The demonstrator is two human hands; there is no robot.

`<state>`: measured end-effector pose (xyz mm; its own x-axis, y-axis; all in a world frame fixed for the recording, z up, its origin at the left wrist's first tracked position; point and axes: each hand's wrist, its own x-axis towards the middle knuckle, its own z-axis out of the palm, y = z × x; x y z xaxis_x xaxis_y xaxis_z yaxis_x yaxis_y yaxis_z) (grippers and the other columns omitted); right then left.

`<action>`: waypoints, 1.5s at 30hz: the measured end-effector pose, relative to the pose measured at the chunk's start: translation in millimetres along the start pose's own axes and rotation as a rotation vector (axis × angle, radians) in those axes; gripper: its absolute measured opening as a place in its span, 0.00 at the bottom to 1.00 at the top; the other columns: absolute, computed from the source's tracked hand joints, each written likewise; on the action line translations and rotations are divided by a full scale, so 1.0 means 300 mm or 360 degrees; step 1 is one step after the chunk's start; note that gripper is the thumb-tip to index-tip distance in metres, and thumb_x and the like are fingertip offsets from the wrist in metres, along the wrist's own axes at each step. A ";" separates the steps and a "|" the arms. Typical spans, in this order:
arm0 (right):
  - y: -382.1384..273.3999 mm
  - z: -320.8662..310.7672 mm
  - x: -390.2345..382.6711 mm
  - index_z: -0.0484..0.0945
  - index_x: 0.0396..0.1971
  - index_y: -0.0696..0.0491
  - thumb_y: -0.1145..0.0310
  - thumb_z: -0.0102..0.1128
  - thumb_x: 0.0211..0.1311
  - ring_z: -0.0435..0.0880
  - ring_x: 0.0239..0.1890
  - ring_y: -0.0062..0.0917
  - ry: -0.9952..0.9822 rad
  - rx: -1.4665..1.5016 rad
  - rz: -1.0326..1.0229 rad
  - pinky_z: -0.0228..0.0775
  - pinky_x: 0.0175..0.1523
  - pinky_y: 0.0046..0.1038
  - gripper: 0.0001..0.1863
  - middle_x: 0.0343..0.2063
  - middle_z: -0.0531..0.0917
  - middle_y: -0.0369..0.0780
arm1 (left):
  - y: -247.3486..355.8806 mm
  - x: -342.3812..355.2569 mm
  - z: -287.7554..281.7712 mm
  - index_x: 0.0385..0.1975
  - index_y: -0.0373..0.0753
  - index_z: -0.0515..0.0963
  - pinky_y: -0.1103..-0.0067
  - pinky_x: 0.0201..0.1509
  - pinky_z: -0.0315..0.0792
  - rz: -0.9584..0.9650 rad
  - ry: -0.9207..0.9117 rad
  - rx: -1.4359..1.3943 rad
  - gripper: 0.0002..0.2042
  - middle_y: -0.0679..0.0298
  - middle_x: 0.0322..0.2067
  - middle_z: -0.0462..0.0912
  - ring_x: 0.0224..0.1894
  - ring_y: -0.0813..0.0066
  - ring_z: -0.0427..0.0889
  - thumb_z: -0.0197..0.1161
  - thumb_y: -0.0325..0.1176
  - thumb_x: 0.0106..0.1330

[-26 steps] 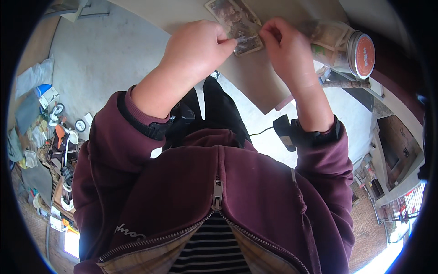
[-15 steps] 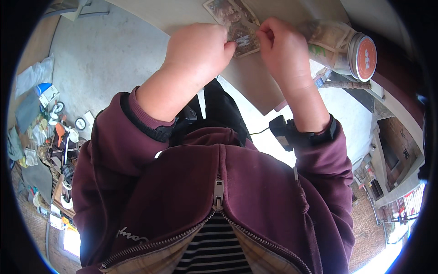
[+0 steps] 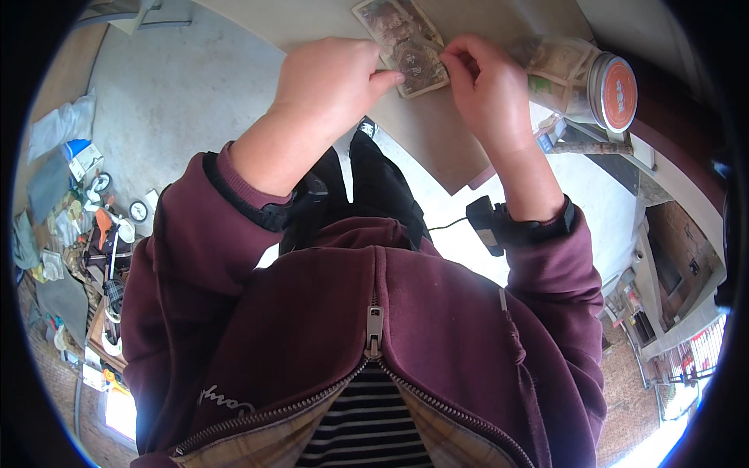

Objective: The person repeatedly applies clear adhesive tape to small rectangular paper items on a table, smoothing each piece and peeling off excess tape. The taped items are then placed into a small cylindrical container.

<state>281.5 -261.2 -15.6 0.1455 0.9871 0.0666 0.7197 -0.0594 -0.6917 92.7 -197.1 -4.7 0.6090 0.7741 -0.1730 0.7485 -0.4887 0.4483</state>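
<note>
Left hand (image 3: 331,78): fingers curled, thumb at near left edge of slip (image 3: 409,48); full grip hidden, cannot tell. Slip: on table (image 3: 441,140), between hands. Right hand (image 3: 493,87): thumb, forefinger pinching slip's right edge. Jar (image 3: 562,76) farther right. Judgement: tension light, even; avoid tearing.

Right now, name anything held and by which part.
A printed paper slip: the right hand seems to pinch its right edge; the left hand is at its left edge, grip unclear.
</note>
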 end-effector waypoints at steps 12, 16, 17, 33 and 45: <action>-0.143 -0.111 -0.013 0.79 0.34 0.57 0.77 0.58 0.60 0.81 0.30 0.36 -0.0145 0.0047 -0.0222 0.73 0.37 0.29 0.04 0.31 0.81 0.44 | 0.038 0.129 -0.178 0.35 0.35 0.81 0.72 0.39 0.73 0.0470 -0.0571 -0.0543 0.10 0.55 0.31 0.84 0.34 0.59 0.82 0.64 0.31 0.55; -0.169 -0.157 -0.013 0.79 0.34 0.57 0.78 0.58 0.60 0.81 0.30 0.37 -0.0121 -0.0035 -0.0211 0.73 0.37 0.29 0.04 0.31 0.81 0.44 | 0.058 0.113 -0.208 0.36 0.34 0.82 0.74 0.39 0.72 0.0303 -0.0665 -0.0518 0.10 0.56 0.30 0.84 0.31 0.66 0.81 0.65 0.32 0.56; -0.176 -0.170 -0.011 0.79 0.34 0.57 0.78 0.58 0.60 0.82 0.30 0.36 -0.0118 -0.0063 -0.0215 0.73 0.37 0.28 0.04 0.31 0.81 0.44 | 0.062 0.110 -0.214 0.36 0.34 0.82 0.75 0.38 0.72 0.0278 -0.0677 -0.0577 0.10 0.57 0.30 0.84 0.31 0.68 0.81 0.66 0.32 0.56; -0.530 -0.372 -0.104 0.77 0.45 0.63 0.72 0.64 0.62 0.81 0.33 0.18 0.0016 0.1250 0.0377 0.72 0.37 0.18 0.15 0.31 0.83 0.38 | 0.135 -0.070 -0.535 0.31 0.32 0.80 0.84 0.27 0.65 0.0228 -0.0524 -0.1508 0.09 0.72 0.21 0.77 0.25 0.89 0.70 0.65 0.33 0.63; -0.686 -0.345 -0.186 0.80 0.34 0.61 0.74 0.62 0.64 0.78 0.25 0.14 0.0310 0.1335 0.0351 0.69 0.30 0.16 0.05 0.24 0.82 0.35 | 0.166 -0.182 -0.642 0.30 0.33 0.79 0.86 0.29 0.66 0.0456 -0.0439 -0.1587 0.08 0.73 0.23 0.78 0.26 0.90 0.72 0.65 0.32 0.65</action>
<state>195.6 -319.6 197.5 0.3899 0.9188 -0.0622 -0.0615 -0.0415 -0.9972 46.2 -186.3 196.0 0.8597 0.5039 -0.0837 0.0922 0.0081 0.9957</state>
